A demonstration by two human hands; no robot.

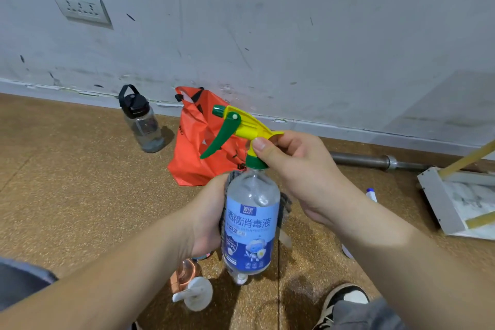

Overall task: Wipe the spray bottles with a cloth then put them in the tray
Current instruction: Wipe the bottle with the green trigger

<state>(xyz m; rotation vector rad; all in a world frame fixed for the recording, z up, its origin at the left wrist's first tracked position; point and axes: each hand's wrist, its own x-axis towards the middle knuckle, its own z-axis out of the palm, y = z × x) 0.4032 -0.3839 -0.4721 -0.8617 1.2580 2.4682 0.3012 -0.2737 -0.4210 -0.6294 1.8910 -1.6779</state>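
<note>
Step in hand: wiping; judged from the cloth held against a bottle that is off the floor, well apart from the tray.
Next move: probably turn the bottle inside the cloth, then carry it right to the tray.
Smoky clear water bottle with black lid [143,122]: upright by the wall; contents unreadable.
Rose-tinted pump bottle with white head [187,273]: on the floor, below the hands.
Orange plastic bag [192,147]: slumped; contents hidden.
Left hand [206,218]: fingers curled round the bottle's body over the cloth.
Clear plastic spray bottle with blue label and yellow-green trigger [250,222]: held upright; liquid level unclear.
Grey checked cloth [286,202]: between palm and bottle.
Right hand [300,169]: pinching the trigger neck.
Blue-capped white bottle [371,194]: mostly hidden.
Pale grey-walled tray with marbled base [439,203]: far right, partly cropped.
</note>
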